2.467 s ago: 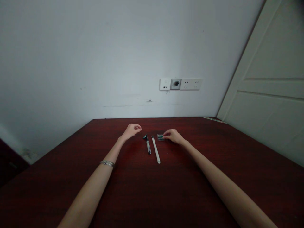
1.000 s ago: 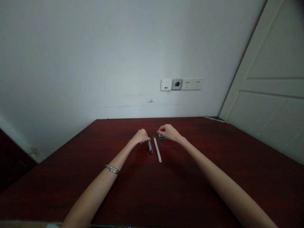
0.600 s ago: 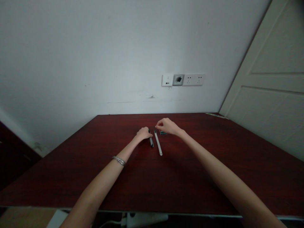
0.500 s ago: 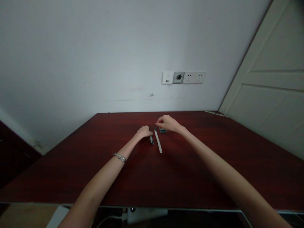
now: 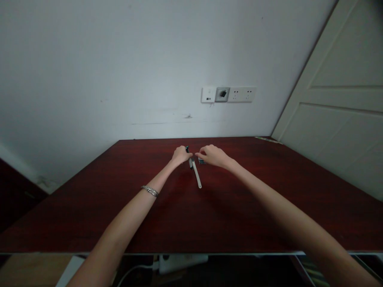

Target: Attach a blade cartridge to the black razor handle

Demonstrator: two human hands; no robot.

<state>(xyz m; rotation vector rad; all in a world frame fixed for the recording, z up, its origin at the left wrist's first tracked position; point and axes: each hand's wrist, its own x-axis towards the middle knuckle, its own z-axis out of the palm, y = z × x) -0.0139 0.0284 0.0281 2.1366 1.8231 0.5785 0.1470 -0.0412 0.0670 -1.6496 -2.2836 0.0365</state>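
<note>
My left hand (image 5: 180, 154) is closed around a slim black-and-grey tool (image 5: 190, 163), whose lower end sticks out below the fingers. A dark greenish end of it shows above the hand, and its exact kind is too small to tell. My right hand (image 5: 213, 155) hovers just to the right with thumb and fingers pinched together; anything between the fingertips is too small to make out. Between the hands a long white strip-like tool (image 5: 196, 175) with a dark upper end and a hole at the near end lies on the table. Partly under my right hand sits a small clear-and-dark box (image 5: 201, 161).
The dark red wooden table (image 5: 143, 223) runs back to a white wall with sockets (image 5: 239, 95). A white panelled door (image 5: 341, 95) stands at the right. Below the front edge are a white power strip (image 5: 182, 262) and a cable.
My left hand has moved away from me with the slim black-and-grey tool, closer to my right hand. My right hand stays pinched near the small box. The camera view has shifted slightly.
</note>
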